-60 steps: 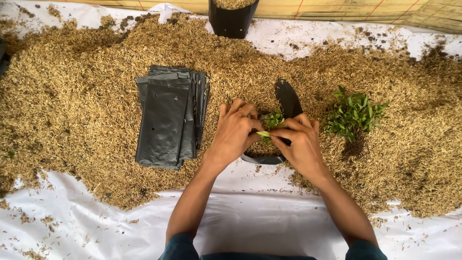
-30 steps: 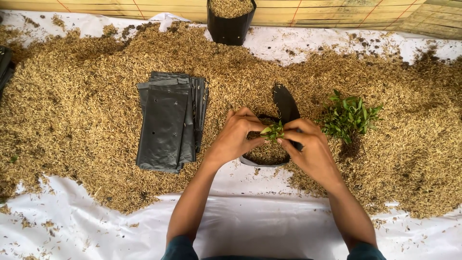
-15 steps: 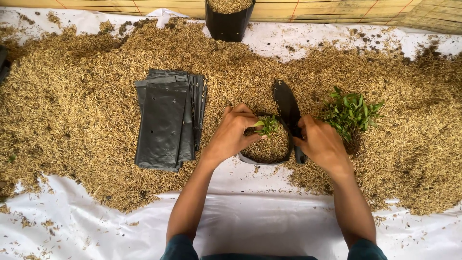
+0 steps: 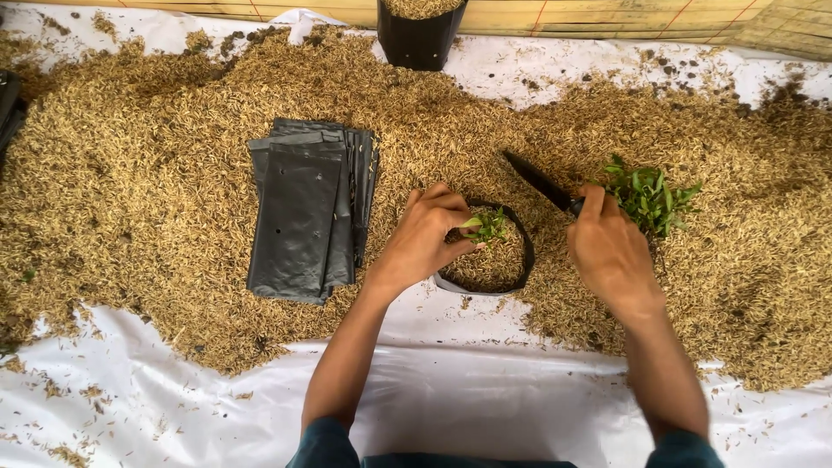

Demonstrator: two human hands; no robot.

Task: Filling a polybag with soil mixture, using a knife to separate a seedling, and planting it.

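1. Left hand (image 4: 425, 238) had its grip closed w/ fingertips pinching a small green seedling (image 4: 487, 227), holding it upright over the husk fill.
2. Seedling sat inside a small black grow bag (image 4: 485, 284), approx. centre of the scene, bag standing open-topped and filled w/ husk nearly to the rim.
3. Right hand (image 4: 611, 251) was closed round the handle of a dark-bladed tool (image 4: 537, 180); blade pointed up-left across the husk, just beside the bag's far rim. I couldn't tell whether the tip touched the bag.
4. Bunch of loose green seedlings (image 4: 648, 195) lay on the husk just right of the right hand, touching or nearly touching the knuckles.
5. Stack of flat black bags (image 4: 308, 208) lay left of the left hand, near but apart from it.
6. Rice husk pile (image 4: 156, 191) spread over a white sheet (image 4: 485, 407); both forearms crossed the sheet's bare part.
7. Another filled black bag (image 4: 420, 35) stood at the top edge, well apart from both hands.
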